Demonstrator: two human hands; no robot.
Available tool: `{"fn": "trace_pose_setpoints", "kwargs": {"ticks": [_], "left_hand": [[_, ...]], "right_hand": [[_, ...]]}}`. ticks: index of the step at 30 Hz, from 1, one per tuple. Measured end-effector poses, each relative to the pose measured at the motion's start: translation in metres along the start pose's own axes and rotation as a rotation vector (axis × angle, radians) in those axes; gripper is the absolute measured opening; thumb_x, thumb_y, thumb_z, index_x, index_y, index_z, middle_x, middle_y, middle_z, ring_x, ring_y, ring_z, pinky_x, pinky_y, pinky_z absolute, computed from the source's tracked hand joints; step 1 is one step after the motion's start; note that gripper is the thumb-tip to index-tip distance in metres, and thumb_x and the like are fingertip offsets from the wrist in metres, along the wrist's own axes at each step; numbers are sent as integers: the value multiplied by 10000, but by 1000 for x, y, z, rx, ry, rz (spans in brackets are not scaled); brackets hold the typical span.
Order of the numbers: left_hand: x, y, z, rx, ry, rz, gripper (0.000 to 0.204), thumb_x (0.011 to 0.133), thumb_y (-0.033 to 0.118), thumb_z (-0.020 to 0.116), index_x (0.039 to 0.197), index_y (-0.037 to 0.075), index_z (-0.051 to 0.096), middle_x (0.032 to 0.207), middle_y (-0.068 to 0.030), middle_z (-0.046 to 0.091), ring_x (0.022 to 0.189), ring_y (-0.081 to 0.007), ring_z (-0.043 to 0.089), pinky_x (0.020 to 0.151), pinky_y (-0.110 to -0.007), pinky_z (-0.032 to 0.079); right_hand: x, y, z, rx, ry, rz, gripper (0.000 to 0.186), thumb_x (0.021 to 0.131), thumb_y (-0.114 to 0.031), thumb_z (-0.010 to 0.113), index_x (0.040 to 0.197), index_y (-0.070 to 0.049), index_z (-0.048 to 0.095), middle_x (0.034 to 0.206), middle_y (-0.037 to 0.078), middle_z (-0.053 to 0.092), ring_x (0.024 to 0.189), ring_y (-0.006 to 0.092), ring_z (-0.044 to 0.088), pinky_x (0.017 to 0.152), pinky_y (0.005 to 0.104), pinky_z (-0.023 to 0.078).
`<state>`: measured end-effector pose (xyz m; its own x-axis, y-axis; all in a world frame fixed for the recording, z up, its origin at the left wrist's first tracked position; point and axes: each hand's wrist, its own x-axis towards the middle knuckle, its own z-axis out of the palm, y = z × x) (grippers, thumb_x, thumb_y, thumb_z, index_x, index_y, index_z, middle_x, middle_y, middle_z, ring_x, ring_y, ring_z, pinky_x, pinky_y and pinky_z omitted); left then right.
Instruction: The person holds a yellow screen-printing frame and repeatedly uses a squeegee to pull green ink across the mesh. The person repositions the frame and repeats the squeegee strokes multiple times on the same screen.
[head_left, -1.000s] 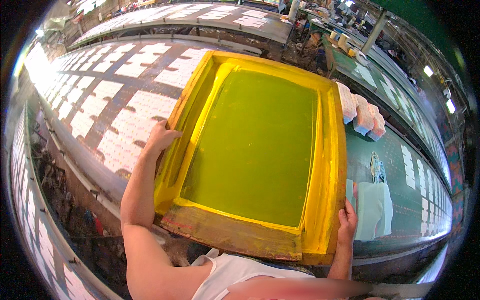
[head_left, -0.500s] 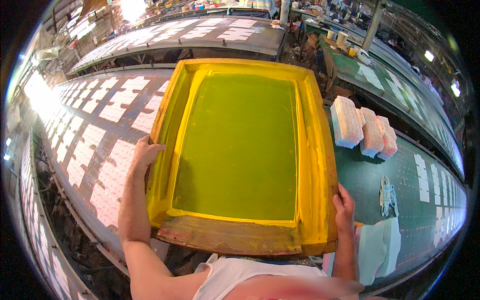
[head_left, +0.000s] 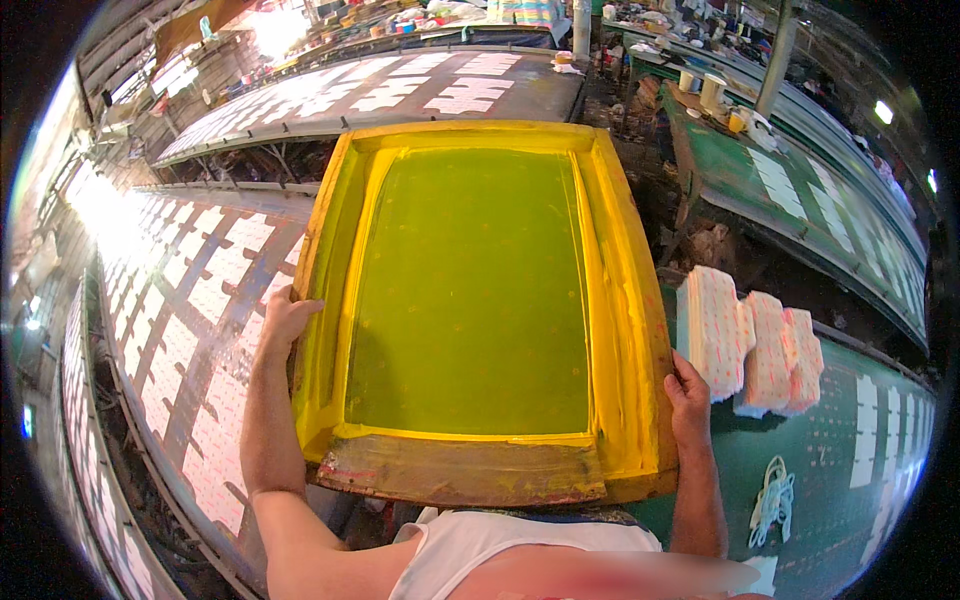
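Note:
I hold a large wooden screen frame, stained yellow, with an olive-green mesh and a bare brown strip of wood along its near edge. My left hand is closed on the frame's left side, thumb over the rim. My right hand grips the right side near the lower corner. The frame is in front of my body, above the tables, and hides what is beneath it. Beside my right hand stand several stacks of pale pink-patterned cut pieces.
Long grey tables carry rows of white pieces to the left and ahead. A green table at right holds white pieces and a light-blue cord bundle. Another green table with containers and a post lie beyond.
The frame has straightened from a tilt and shifted slightly left in the view, still in both hands. My view has turned, so the stacks and cord now appear lower.

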<state>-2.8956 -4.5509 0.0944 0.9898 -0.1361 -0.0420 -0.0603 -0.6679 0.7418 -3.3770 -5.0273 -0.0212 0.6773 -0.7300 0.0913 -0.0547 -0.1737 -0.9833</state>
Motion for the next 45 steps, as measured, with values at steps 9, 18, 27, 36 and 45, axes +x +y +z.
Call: {"fn": "trace_pose_setpoints", "kwargs": {"ticks": [9, 18, 27, 36, 45], "left_hand": [[136, 1, 80, -98, 66, -36, 501, 839, 171, 880, 1272, -52, 762, 1075, -184, 828, 922, -280, 801, 842, -434, 632], [241, 31, 149, -113, 111, -126, 529, 820, 221, 893, 1273, -28, 785, 1064, -172, 835, 940, -255, 797, 871, -415, 623], [262, 76, 164, -147, 286, -307, 529, 832, 193, 866, 1292, -50, 773, 1053, -175, 829, 934, -262, 797, 860, -412, 627], [235, 128, 213, -152, 594, -439, 515, 842, 166, 885, 1305, -36, 781, 1092, -171, 844, 979, -258, 792, 918, -407, 613], [101, 134, 232, 29, 924, -784, 486, 847, 160, 895, 1292, -3, 789, 1094, -133, 843, 935, -240, 793, 866, -401, 620]], "right_hand": [[207, 33, 29, -73, -79, -50, 535, 1062, -56, 627, 1584, 56, 598, 1564, 159, 678, 1445, 273, 623, 1264, 410, 431], [398, 2, 50, 22, -275, -72, 536, 1074, -14, 553, 1600, 92, 563, 1570, 162, 665, 1443, 254, 627, 1257, 376, 427], [597, 21, 100, 20, -485, -100, 529, 1090, 16, 530, 1610, 110, 538, 1598, 187, 639, 1459, 278, 623, 1271, 392, 426], [810, 32, 172, 145, -811, -142, 517, 1101, 14, 550, 1608, 112, 538, 1574, 184, 661, 1427, 275, 647, 1246, 384, 455], [870, 39, 319, 201, -1230, -55, 492, 1119, 24, 547, 1605, 100, 549, 1565, 186, 664, 1429, 276, 642, 1243, 383, 459]]}}
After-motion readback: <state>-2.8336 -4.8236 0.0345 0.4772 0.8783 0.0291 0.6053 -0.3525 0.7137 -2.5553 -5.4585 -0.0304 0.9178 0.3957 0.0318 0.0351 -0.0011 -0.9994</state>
